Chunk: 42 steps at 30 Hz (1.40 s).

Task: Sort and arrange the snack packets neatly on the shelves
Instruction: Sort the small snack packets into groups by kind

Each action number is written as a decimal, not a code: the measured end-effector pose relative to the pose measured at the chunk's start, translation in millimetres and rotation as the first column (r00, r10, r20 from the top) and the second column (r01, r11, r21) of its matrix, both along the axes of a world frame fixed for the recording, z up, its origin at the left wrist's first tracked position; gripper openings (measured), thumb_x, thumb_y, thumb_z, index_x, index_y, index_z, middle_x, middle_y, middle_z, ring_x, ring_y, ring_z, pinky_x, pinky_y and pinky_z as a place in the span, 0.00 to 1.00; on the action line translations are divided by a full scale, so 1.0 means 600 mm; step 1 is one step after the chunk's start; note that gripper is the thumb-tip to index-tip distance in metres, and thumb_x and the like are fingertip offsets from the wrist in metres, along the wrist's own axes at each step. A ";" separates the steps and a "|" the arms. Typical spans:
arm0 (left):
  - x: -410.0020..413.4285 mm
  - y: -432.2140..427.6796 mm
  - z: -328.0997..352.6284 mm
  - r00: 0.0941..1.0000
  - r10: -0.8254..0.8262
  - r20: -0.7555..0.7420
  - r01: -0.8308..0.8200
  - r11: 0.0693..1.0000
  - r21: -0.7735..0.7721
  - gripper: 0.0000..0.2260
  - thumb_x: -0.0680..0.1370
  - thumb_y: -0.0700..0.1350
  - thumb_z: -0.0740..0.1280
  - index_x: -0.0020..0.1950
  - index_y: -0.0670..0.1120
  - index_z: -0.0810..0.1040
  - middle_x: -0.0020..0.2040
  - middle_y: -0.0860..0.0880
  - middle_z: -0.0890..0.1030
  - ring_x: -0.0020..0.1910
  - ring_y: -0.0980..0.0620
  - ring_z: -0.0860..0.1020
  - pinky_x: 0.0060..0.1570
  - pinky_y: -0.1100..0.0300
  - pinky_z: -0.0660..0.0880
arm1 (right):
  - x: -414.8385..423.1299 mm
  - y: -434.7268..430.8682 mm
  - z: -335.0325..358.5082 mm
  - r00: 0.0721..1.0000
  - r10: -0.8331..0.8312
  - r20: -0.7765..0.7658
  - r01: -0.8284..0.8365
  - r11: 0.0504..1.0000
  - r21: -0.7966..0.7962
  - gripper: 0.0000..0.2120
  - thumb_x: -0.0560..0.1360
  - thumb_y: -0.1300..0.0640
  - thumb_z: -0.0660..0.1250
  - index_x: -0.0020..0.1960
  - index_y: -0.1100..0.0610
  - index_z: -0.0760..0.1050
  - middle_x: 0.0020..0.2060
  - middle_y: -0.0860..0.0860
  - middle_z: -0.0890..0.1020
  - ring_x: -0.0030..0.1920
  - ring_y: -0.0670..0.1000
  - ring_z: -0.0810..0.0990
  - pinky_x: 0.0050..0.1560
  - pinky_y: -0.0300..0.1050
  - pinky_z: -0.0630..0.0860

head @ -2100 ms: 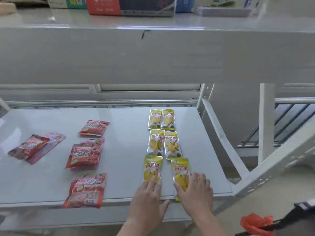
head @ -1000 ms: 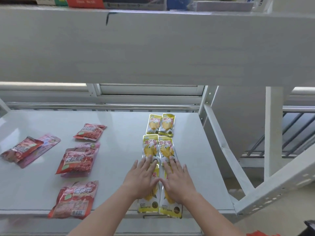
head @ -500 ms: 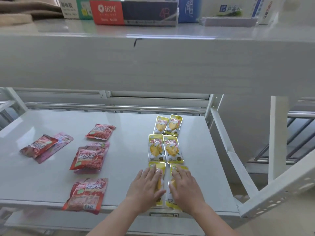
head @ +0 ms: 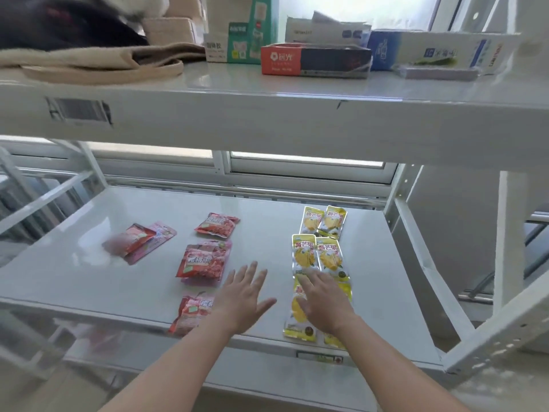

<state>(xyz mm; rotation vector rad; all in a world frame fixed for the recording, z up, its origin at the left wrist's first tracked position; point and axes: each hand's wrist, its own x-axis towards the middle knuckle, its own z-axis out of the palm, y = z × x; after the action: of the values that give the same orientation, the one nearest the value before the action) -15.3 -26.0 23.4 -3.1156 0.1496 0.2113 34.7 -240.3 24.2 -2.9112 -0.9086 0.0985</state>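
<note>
Shelf (head: pixel 89 281): right hand (head: pixel 325 304) partly hides front yellow packets (head: pixel 297 325).

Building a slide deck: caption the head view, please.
Right hand flat on the front yellow packets, left hand open above the shelf near the red packets.

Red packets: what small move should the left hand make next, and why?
Probably slide the left hand onto the front red packet and push it back: it overhangs the shelf edge, tilted, while the yellow packets already lie in rows.
</note>
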 end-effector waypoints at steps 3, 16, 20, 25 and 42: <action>-0.009 0.083 0.016 0.998 0.069 -0.011 -0.069 0.996 0.057 0.53 0.59 0.73 0.19 0.80 0.50 0.40 0.80 0.46 0.41 0.79 0.47 0.42 0.76 0.48 0.42 | 0.008 0.070 0.007 1.000 -0.019 -0.022 0.019 1.000 -0.019 0.27 0.82 0.46 0.52 0.78 0.55 0.55 0.78 0.54 0.54 0.77 0.55 0.51 0.77 0.53 0.49; -0.022 0.397 0.034 0.993 0.086 -0.076 -0.075 0.988 0.134 0.36 0.79 0.68 0.45 0.80 0.49 0.44 0.80 0.44 0.44 0.79 0.44 0.45 0.76 0.46 0.44 | -0.026 0.359 0.014 0.974 -0.146 -0.171 0.135 0.988 -0.071 0.30 0.81 0.45 0.55 0.78 0.55 0.53 0.78 0.55 0.53 0.77 0.57 0.54 0.76 0.57 0.53; -0.030 0.443 0.017 0.991 0.050 -0.126 -0.032 0.989 0.143 0.35 0.80 0.67 0.46 0.80 0.49 0.43 0.80 0.44 0.44 0.79 0.45 0.44 0.76 0.47 0.42 | -0.040 0.422 0.003 0.978 -0.147 -0.149 0.136 0.987 -0.081 0.30 0.80 0.44 0.55 0.78 0.54 0.54 0.78 0.55 0.55 0.76 0.57 0.57 0.74 0.58 0.55; -0.032 0.469 -0.006 0.988 -0.001 -0.155 0.026 0.987 0.160 0.35 0.80 0.66 0.46 0.80 0.48 0.43 0.80 0.43 0.44 0.79 0.43 0.45 0.76 0.45 0.44 | -0.059 0.469 -0.014 0.957 -0.213 -0.199 0.186 0.972 -0.143 0.31 0.80 0.44 0.55 0.78 0.52 0.50 0.78 0.54 0.52 0.76 0.58 0.54 0.73 0.61 0.55; -0.007 0.343 -0.051 0.960 -0.267 -0.086 0.266 0.964 -0.023 0.34 0.79 0.68 0.44 0.80 0.51 0.50 0.80 0.45 0.50 0.79 0.46 0.49 0.76 0.44 0.44 | -0.034 0.348 -0.035 0.871 -0.468 -0.152 0.438 0.878 -0.193 0.32 0.81 0.41 0.51 0.79 0.52 0.47 0.79 0.52 0.49 0.78 0.55 0.48 0.74 0.63 0.49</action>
<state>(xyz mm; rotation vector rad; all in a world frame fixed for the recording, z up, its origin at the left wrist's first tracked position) -19.6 179.6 -7.3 -3.0519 0.5688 0.3430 14.4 -31.3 3.2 -3.0930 -0.1756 0.4263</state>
